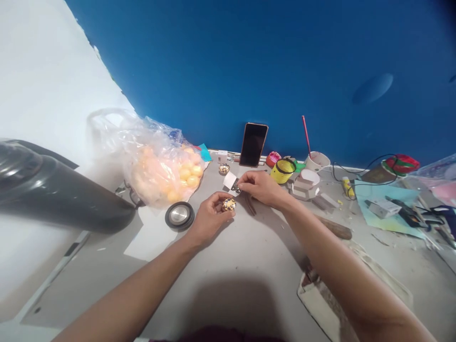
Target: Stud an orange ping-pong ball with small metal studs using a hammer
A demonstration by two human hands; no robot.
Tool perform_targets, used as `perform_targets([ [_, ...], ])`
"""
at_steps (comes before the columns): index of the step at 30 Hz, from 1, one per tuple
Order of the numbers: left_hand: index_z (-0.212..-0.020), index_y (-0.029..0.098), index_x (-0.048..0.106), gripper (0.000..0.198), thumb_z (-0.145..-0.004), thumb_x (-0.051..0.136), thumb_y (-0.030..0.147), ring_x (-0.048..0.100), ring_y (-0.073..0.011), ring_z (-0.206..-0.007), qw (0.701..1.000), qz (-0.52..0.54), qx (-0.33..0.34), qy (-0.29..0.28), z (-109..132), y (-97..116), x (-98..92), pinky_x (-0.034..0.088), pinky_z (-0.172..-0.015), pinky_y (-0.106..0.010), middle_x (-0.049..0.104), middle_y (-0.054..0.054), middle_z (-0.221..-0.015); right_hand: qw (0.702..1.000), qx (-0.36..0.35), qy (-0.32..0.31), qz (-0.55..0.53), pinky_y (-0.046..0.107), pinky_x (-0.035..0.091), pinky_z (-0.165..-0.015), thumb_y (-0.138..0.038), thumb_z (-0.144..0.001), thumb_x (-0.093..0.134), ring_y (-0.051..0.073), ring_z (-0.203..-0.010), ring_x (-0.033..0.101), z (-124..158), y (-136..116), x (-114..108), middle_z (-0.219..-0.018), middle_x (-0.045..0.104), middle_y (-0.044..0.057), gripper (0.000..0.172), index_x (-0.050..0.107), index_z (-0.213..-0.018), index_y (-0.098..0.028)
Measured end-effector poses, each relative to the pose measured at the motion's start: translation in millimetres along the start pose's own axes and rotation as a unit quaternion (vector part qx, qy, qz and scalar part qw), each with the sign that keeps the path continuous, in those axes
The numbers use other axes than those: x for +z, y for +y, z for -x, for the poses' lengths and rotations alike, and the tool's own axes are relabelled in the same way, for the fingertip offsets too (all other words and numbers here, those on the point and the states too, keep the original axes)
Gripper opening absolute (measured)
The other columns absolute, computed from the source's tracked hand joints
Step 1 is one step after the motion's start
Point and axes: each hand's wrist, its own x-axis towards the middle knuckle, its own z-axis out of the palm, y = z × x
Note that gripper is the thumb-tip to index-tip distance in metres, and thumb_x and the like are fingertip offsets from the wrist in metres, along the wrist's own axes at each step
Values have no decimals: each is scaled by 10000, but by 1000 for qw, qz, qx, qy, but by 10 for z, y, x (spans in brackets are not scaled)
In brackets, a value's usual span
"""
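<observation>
Near the middle of the grey table (245, 254), my left hand (210, 216) holds a small round ball (229, 204), yellow with dark and shiny bits on it. My right hand (257, 187) is just above and to the right, its fingers pinched at a small white box (230, 181) with dark bits at its near end. Whether the fingertips grip the box or a bit from it is too small to tell. A second decorated ball (224, 169) sits behind the box.
A plastic bag of orange balls (171, 173) and a round black-rimmed lid (179, 216) lie left. A phone (253, 145) leans on the blue wall. Right are a yellow cup (282, 171), a white cup (318, 161) and a blue sheet (377, 194) with tools.
</observation>
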Motion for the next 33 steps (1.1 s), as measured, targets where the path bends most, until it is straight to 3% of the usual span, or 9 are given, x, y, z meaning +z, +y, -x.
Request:
perform_targets([
  [3,-1022,176,646,406,-645,796,197,618,-140,-739,999,-18,26,12,12,-13,18,510,-678,-259,665,-2,-828,986,46,-49,-152,234,343,-510,-327,-802,687,100,-523,479,274,17,-2,-581,595,-46,155,713,-821,-175],
  [7,-1116,171,642,480,-671,811,231,667,-193,-901,999,-18,34,3,38,-20,35,534,-786,-297,710,-49,-960,952,71,-24,-295,230,332,-500,-374,-728,799,78,-526,444,550,118,129,-675,671,-6,250,744,-856,-166],
  [14,-1204,157,642,504,-748,800,299,687,-221,-957,998,-38,49,-18,57,-62,31,551,-845,-329,723,-89,-1052,906,106,-3,-410,225,313,-482,-394,-608,911,63,-496,444,606,335,324,-691,706,15,331,753,-794,-170],
  [21,-1217,168,653,511,-749,820,287,693,-210,-951,997,-54,59,-16,76,-119,34,550,-857,-311,738,-85,-1050,889,100,-24,-447,215,328,-474,-417,-640,911,56,-491,444,621,324,367,-737,730,17,326,740,-773,-174],
  [27,-1168,166,670,467,-743,820,285,709,-224,-926,997,-59,54,-20,99,-104,61,569,-843,-330,747,-79,-1003,897,122,-6,-425,212,348,-457,-429,-618,907,67,-487,463,638,272,401,-721,739,29,345,718,-749,-172],
  [33,-1129,189,696,392,-758,792,268,699,-223,-957,990,-112,83,-1,126,-57,82,565,-871,-333,726,-80,-1083,908,130,-7,-399,213,365,-479,-385,-650,875,73,-505,489,648,253,387,-707,739,36,277,741,-755,-166],
])
